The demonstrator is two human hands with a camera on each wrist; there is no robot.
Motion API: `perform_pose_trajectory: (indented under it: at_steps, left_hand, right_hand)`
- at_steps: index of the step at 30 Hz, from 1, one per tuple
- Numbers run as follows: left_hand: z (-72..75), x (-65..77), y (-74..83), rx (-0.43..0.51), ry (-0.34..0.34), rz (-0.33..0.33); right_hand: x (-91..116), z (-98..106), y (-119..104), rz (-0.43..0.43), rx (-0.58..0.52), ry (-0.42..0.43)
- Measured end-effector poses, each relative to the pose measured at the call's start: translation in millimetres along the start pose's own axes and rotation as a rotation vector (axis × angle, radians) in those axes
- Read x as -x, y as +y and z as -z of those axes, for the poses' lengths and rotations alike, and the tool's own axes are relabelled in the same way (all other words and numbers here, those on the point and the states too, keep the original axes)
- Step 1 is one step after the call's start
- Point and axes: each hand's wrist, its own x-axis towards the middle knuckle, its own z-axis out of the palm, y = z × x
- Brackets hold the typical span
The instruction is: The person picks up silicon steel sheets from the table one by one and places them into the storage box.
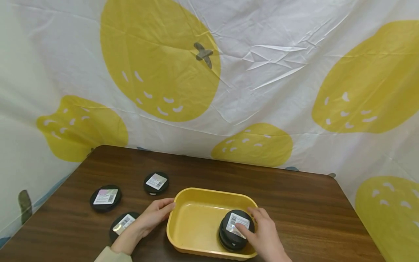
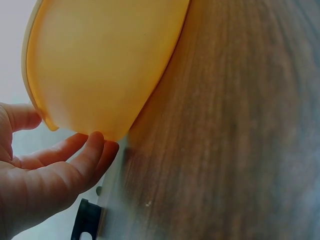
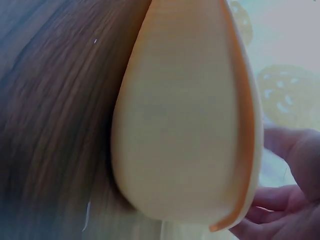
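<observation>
Right hand spread, thumb over the labelled top of stacked round black discs inside a yellow, round-cornered tray; whether it grips cannot be told. The stack looks slightly offset, so a sideways nudge could slide the upper disc off. Opposite, the left hand pinches the tray's rim; a hard pull could drag it across the brown wood-grain tabletop. Beside that wrist, a labelled black disc risks a brush from the pale sleeve. Two more lie beyond the left hand.
</observation>
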Motion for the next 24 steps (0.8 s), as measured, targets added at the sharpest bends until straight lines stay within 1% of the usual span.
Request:
perform_pose_trajectory:
  at_steps: [3,6,10,15,18,24]
  left_hand:
    - [0.0,-0.1,0.0,0.004,-0.005,-0.003]
    - [0.2,-0.2,-0.2,0.007,-0.008,-0.004]
    - [0.5,0.1,-0.2,0.005,-0.006,0.003]
    - [0.4,0.8,0.5,0.000,-0.004,0.012]
    - [0.1,1.1,0.8,-0.001,0.000,0.016]
    - [0.0,0.5,0.6,0.008,0.004,0.021]
  right_hand:
    - [-1.9,0.7,7.2,0.015,0.001,0.110]
    - [-3.6,1.0,15.4,0.026,0.022,0.200]
    - [-4.5,0.6,23.2,0.045,0.048,0.269]
    - [-4.5,0.7,26.1,0.060,0.054,0.300]
    - [-4.7,1.3,25.7,0.060,0.054,0.297]
    - [-5.8,2.7,26.0,0.032,0.049,0.278]
